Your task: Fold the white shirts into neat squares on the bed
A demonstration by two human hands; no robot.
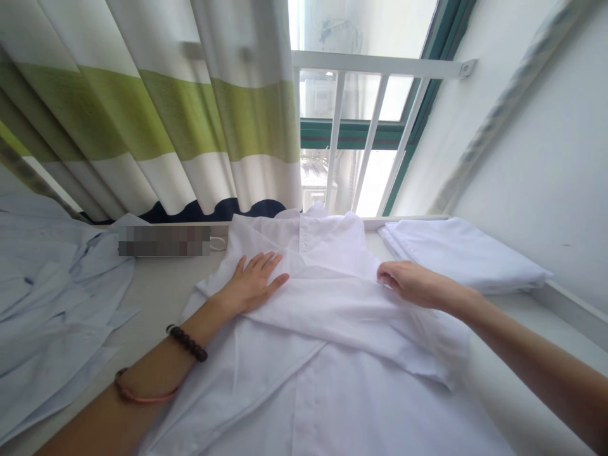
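Observation:
A white shirt (332, 373) lies spread on the pale table (161, 291) in front of me, collar toward the window. One sleeve is folded across its chest. My left hand (254, 282) rests flat on the shirt's left shoulder area, fingers stretched out and open. My right hand (408, 282) is on the right shoulder side, fingers curled and pinching the folded sleeve fabric. Two bracelets sit on my left wrist.
A heap of pale blue shirts (52, 297) lies at the left. A folded white garment (465, 253) rests at the back right beside the wall. Striped curtains (156, 114) and a barred window (365, 133) stand behind the table.

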